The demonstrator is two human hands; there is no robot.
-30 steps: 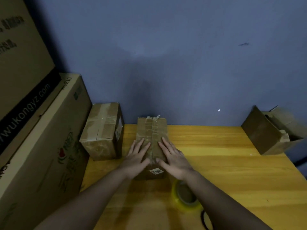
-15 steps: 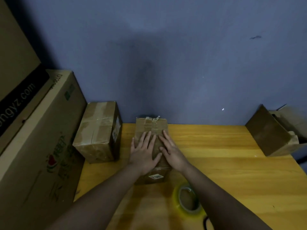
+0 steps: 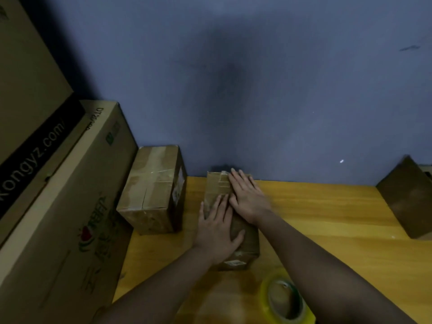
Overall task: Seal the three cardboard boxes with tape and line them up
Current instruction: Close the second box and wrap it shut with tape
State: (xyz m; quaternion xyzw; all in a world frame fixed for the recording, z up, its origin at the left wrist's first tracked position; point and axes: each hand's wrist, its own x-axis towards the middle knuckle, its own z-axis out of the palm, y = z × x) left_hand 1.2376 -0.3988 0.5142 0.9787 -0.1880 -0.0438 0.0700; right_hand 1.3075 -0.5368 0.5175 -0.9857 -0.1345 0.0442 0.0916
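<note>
1. While both palms lie flat on it, the small brown cardboard box with tape along its top seam [image 3: 245, 239] sits on the yellow wooden table [image 3: 327, 230], its far end against the blue-grey wall [image 3: 257, 90].
2. Left hand [image 3: 216, 232]: fingers straight and spread, pressing the near-left part of the box top; nothing is gripped.
3. Right hand [image 3: 247, 197]: fingers straight, flat on the far part of the top, fingertips reaching the far edge where a loose tape end stands up; nothing is gripped. Its outline is slightly blurred.
4. A second brown cardboard box, taped along and across its top [image 3: 152, 188], stands just to the left, apart from the first box, at the table's left edge.
5. A third brown cardboard box with a raised flap [image 3: 406, 197] rests at the far right, well apart from the others and cut off by the frame edge.
6. A yellow-rimmed roll of clear tape [image 3: 286, 300] lies flat on the table near the person, under the right forearm.
7. Two large printed cardboard cartons [image 3: 58, 218] fill the left side, beside the table.
</note>
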